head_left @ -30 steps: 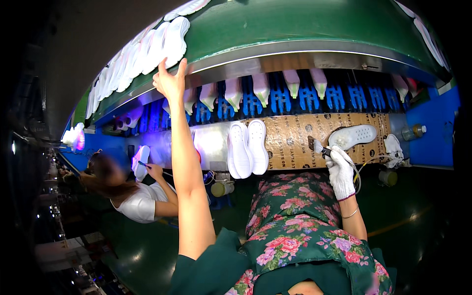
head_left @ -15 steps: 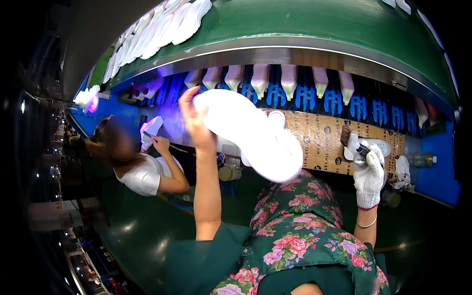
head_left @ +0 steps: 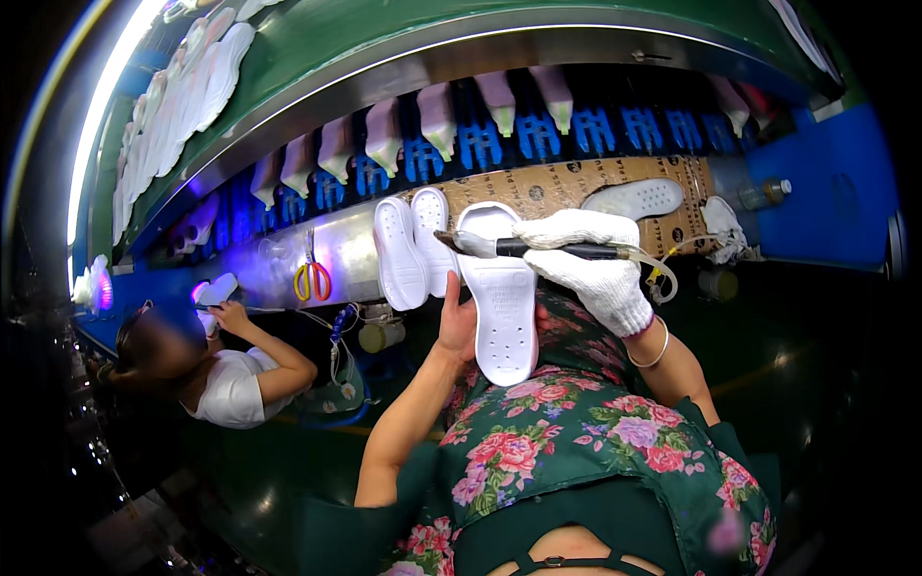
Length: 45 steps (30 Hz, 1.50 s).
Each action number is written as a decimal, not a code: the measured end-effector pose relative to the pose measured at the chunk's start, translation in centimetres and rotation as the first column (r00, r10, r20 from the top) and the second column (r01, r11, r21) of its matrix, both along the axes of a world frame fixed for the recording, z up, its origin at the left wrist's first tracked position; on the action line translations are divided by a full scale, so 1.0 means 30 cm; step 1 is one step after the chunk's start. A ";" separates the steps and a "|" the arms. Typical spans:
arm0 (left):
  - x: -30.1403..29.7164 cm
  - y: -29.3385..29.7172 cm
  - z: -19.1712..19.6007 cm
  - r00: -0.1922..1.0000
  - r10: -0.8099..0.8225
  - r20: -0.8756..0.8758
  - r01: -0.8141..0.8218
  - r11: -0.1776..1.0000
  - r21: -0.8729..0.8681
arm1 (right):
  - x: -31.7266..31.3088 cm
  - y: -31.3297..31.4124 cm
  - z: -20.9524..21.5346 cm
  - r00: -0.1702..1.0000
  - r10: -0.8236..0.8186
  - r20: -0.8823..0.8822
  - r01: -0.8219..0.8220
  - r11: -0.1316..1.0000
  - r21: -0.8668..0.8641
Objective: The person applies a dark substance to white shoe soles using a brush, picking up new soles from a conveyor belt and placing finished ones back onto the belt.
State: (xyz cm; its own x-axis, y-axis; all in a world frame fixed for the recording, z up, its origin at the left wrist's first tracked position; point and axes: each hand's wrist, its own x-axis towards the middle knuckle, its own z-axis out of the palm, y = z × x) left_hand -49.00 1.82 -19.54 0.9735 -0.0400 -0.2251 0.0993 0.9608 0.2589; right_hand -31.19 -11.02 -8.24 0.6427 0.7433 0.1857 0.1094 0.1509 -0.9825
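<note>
My bare left hand [head_left: 457,326] grips a white shoe sole [head_left: 505,317] from its left edge, fingers under it. The sole has a raised rim and small holes, and lies lengthwise in front of my apron. A white knitted glove covers my right hand [head_left: 595,264], which is closed round the black handle of a brush [head_left: 514,249]. A thin clear tube [head_left: 663,272] runs from the handle's back end. The brown bristles lie over the upper part of the sole; whether they touch it I cannot tell. Two more white soles [head_left: 398,254] rest side by side on the bench, left of mine.
A greyish sole [head_left: 634,199] lies on printed cardboard [head_left: 567,189]. Scissors [head_left: 313,278] with orange and yellow handles, a white cloth [head_left: 725,223] and a bottle [head_left: 774,191] are on the bench. Behind runs a blue rack [head_left: 480,142] with pinkish forms. A co-worker [head_left: 240,384] sits left.
My left hand has lowered a white sole from the upper left to in front of my body. The brush in my right hand has come left, from the bench sole to the held one. The view has shifted.
</note>
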 end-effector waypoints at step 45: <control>0.221 0.293 -0.001 0.934 0.159 0.319 -0.202 0.974 0.105 | -0.041 0.089 0.023 0.853 0.030 0.520 -0.096 0.990 0.099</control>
